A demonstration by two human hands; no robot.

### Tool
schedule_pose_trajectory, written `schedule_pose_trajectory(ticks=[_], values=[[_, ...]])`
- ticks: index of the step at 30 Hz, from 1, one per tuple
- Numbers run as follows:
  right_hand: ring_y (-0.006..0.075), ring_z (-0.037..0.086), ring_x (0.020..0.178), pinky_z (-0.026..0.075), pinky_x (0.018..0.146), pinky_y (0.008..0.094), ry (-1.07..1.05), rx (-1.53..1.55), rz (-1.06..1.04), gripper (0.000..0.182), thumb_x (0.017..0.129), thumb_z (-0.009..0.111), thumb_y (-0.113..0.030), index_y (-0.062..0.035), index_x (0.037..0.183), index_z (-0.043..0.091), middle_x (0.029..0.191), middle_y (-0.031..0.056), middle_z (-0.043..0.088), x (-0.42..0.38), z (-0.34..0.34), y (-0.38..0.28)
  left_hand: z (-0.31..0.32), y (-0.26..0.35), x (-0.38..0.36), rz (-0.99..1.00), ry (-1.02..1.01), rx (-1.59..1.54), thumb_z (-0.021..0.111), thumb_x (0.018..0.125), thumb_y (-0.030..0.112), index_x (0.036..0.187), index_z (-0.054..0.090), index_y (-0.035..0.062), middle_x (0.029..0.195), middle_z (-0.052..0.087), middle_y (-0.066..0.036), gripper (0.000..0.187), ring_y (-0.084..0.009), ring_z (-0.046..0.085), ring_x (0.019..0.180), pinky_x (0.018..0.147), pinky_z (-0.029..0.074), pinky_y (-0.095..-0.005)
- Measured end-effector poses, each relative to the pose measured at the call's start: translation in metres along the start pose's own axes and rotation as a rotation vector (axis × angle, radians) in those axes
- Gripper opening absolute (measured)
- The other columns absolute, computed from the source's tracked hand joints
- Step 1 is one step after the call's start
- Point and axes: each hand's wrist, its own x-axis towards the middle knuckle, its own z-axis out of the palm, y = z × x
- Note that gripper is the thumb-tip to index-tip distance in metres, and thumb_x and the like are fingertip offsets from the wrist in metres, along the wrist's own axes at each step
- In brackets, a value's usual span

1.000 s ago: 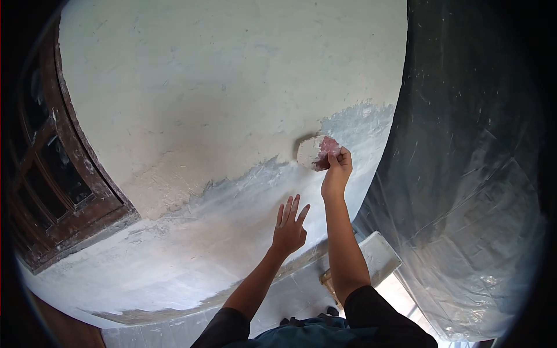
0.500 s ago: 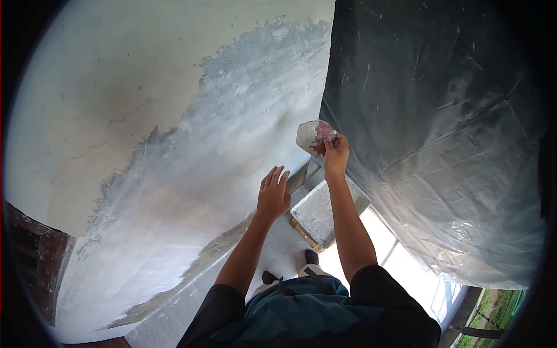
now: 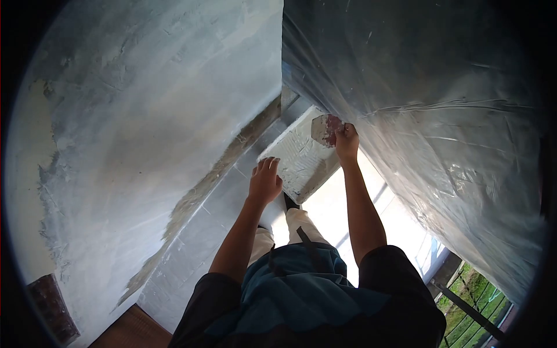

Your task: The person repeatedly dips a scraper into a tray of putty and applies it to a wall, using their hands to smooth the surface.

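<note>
A reddish scraper blade (image 3: 326,130), partly coated with pale plaster, is pinched in my right hand (image 3: 347,142) above the far right part of a tray. The tray (image 3: 297,152) is rectangular and holds whitish, ridged plaster. My left hand (image 3: 266,181) is at the tray's left edge, palm down with its fingers spread a little; whether it touches the rim is unclear. Left of my hands rises a wall (image 3: 174,104) with grey-white, smeared plaster.
Translucent plastic sheeting (image 3: 441,145) hangs on the right. A rough unplastered strip (image 3: 203,191) runs along the wall's base, beside a grey floor (image 3: 191,238). Brown wood (image 3: 132,329) shows at lower left, a railing (image 3: 473,313) with grass at lower right.
The view has tilted down and shifted, so the tray appears larger and higher. My right hand has brought the scraper from beside the wall to over the tray; my left hand has come to the tray's edge.
</note>
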Motion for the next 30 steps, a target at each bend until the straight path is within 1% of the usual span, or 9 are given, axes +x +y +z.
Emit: schedule_pose_trajectory(ticks=[1,2,4,7,12,15,22,24,30], values=[[0.0325,0.064,0.082,0.047,0.074,0.0371,0.016,-0.095,-0.010,0.021,0.081,0.058,-0.010,0.0018,0.099,0.057,0.089,0.0197,0.065,0.001,-0.001,0.011,0.009,0.000,-0.001,-0.016,-0.026,0.001,0.056,0.073,0.006,0.123,0.046,0.0031,0.125,0.048,-0.014,0.051,-0.0306,0.044,0.119,0.096,0.038,-0.0457],[0.0325,0.064,0.082,0.047,0.074,0.0371,0.007,-0.105,0.004,0.021,0.081,0.058,-0.010,0.0018,0.099,0.057,0.089,0.0197,0.065,0.003,0.000,0.020,0.017,-0.001,0.000,-0.033,-0.048,0.001,0.056,0.073,0.007,0.123,0.046,0.0030,0.125,0.048,-0.014,0.051,-0.0307,0.045,0.119,0.096,0.039,-0.0458],[0.0402,0.061,0.089,0.046,0.076,0.0429,-0.041,-0.315,0.090,0.024,0.083,0.055,-0.015,0.0007,0.101,0.056,0.093,0.0229,0.063,0.000,-0.006,0.025,0.030,0.000,-0.002,-0.059,-0.085,-0.018,0.056,0.074,0.007,0.123,0.045,0.0031,0.125,0.048,-0.014,0.051,-0.0310,0.045,0.119,0.096,0.039,-0.0458],[0.0417,0.060,0.092,0.046,0.078,0.0453,-0.078,-0.490,0.072,0.026,0.083,0.054,-0.017,0.0008,0.103,0.057,0.095,0.0243,0.063,0.001,-0.007,0.045,0.047,-0.003,-0.002,-0.097,-0.150,-0.023,0.056,0.075,0.008,0.125,0.044,0.0046,0.126,0.048,-0.014,0.051,-0.0312,0.045,0.119,0.096,0.039,-0.0455],[0.0417,0.060,0.093,0.047,0.082,0.0466,-0.131,-0.516,0.000,0.030,0.081,0.052,-0.013,-0.0001,0.107,0.058,0.098,0.0243,0.063,0.009,0.007,0.096,0.069,-0.007,-0.016,-0.158,-0.236,-0.036,0.056,0.077,0.009,0.127,0.042,0.0065,0.128,0.047,-0.014,0.052,-0.0315,0.045,0.119,0.096,0.039,-0.0450],[0.0415,0.062,0.084,0.050,0.075,0.0475,-0.083,-0.496,-0.063,0.029,0.079,0.051,-0.008,-0.0029,0.107,0.058,0.091,0.0237,0.064,0.013,0.025,0.114,0.073,-0.009,-0.022,-0.200,-0.248,-0.043,0.056,0.077,0.008,0.127,0.041,0.0067,0.128,0.047,-0.015,0.052,-0.0327,0.045,0.118,0.096,0.039,-0.0456],[0.0402,0.063,0.080,0.051,0.070,0.0479,-0.203,-0.589,-0.207,0.029,0.078,0.054,-0.004,-0.0058,0.106,0.059,0.085,0.0231,0.064,0.025,0.040,0.120,0.085,-0.017,-0.028,-0.264,-0.293,-0.075,0.056,0.078,0.008,0.128,0.041,0.0060,0.128,0.047,-0.016,0.052,-0.0337,0.045,0.118,0.096,0.039,-0.0461],[0.0399,0.063,0.080,0.051,0.070,0.0476,-0.199,-0.586,-0.238,0.029,0.078,0.054,-0.003,-0.0056,0.106,0.059,0.086,0.0227,0.064,0.027,0.046,0.127,0.093,-0.016,-0.027,-0.204,-0.260,-0.072,0.055,0.075,0.008,0.124,0.045,0.0043,0.124,0.049,-0.015,0.050,-0.0322,0.048,0.115,0.093,0.041,-0.0453],[0.0390,0.063,0.080,0.052,0.069,0.0470,-0.193,-0.631,-0.269,0.028,0.078,0.054,-0.003,-0.0059,0.105,0.059,0.085,0.0225,0.064,0.026,0.053,0.138,0.111,-0.009,-0.025,-0.170,-0.247,-0.110,0.055,0.076,0.009,0.122,0.047,0.0036,0.123,0.049,-0.015,0.047,-0.0318,0.049,0.114,0.093,0.042,-0.0450]])
